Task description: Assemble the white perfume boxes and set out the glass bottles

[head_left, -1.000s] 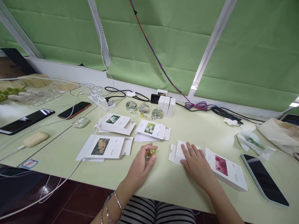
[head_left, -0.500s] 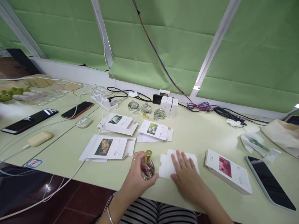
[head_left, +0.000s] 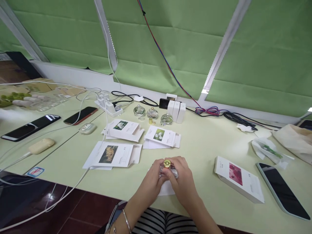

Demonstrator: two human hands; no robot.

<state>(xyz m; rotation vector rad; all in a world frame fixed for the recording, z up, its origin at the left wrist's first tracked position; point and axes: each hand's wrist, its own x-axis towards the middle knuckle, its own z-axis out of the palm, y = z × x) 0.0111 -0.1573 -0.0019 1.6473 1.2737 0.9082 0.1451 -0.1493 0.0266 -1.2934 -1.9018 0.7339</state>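
We are cupping a clear, gold-capped glass bottle (head_left: 167, 164) between both hands.
Left hand (head_left: 152, 176) and right hand (head_left: 183, 177) are curling partly closed on opposite sides, neither nearer; its cap is pointing up toward us, white paper (head_left: 167, 189) showing beneath.

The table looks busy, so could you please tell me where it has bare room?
The broadest bare patch lies between the upright white boxes and the pink-pictured box; another separates that box from the right hand. It is crowded around the glass bottles and open-flapped cartons.

Gold cap (head_left: 167, 163), black-striped grey fabric (head_left: 152, 221)
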